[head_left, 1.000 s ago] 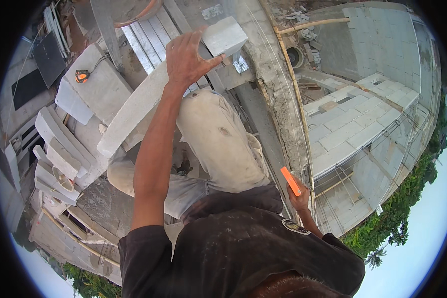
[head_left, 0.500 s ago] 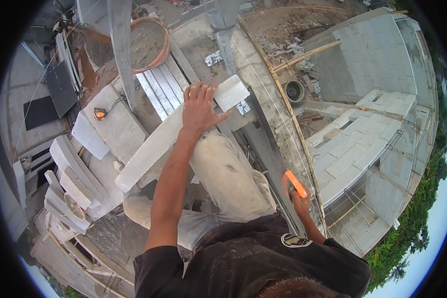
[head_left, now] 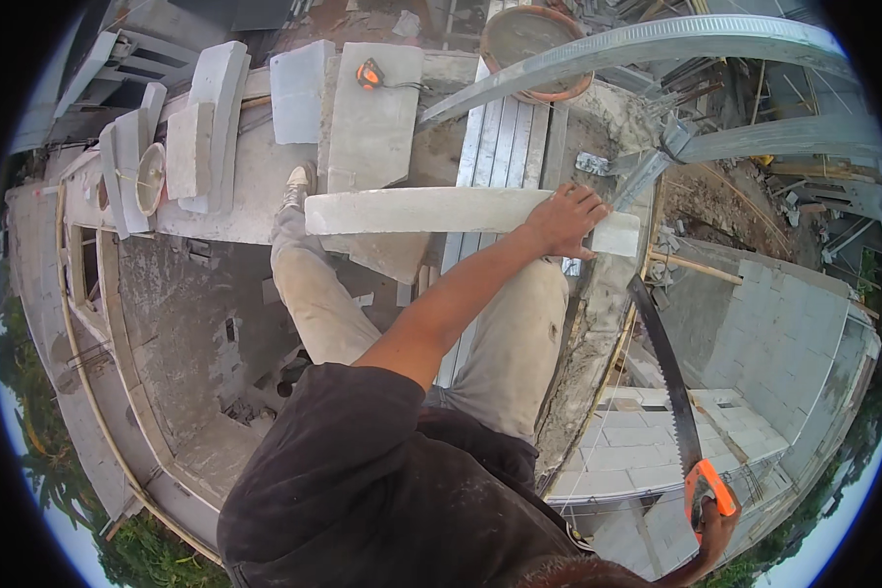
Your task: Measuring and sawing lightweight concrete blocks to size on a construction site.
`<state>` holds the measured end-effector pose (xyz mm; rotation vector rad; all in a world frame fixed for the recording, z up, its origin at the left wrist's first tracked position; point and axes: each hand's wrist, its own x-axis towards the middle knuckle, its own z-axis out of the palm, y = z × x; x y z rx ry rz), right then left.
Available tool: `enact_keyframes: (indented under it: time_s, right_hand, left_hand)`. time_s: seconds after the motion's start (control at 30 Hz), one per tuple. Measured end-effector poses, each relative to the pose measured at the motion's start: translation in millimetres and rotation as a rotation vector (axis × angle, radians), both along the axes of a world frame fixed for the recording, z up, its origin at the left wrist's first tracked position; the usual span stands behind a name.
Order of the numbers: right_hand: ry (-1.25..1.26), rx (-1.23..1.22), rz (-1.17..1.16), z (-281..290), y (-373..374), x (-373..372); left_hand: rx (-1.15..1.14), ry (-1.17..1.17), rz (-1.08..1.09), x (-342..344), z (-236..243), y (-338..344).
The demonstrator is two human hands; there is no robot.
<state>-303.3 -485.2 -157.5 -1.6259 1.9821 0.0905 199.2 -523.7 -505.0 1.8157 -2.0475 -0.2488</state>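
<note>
A long, narrow, pale concrete block (head_left: 412, 213) lies across in front of me, over my right thigh. My left hand (head_left: 563, 221) grips it from above near its right end, fingers over the far edge. Farther right, a short pale end section (head_left: 617, 235) of the block shows beyond the hand. At the lower right, my right hand (head_left: 719, 529) is closed around the orange handle of a handsaw (head_left: 678, 392). The dark toothed blade points up and away, its tip just below the block's right end and apart from it.
An orange tape measure (head_left: 369, 74) rests on a pale slab (head_left: 372, 127) at the far side. Metal channels (head_left: 500, 147) lie beyond the block, below a round mortar pan (head_left: 536, 39). More slabs (head_left: 191, 152) stand at left. A wall edge (head_left: 598, 363) drops off at right.
My view has turned, so the block now appears nearly level. The right hand has swung outward with the saw, whose blade now shows fully. My left hand stays on the block.
</note>
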Motion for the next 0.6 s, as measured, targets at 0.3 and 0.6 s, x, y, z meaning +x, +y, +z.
enact_keyframes:
  time_s: [0.3,0.6]
  right_hand:
    - [0.046,-0.408,0.515,117,-63,97]
    - [-0.698,0.194,0.69,-110,-128,465]
  left_hand:
    - [0.111,0.046,0.004,-5,-3,0]
    - [0.316,0.256,-0.002,-3,9,-2]
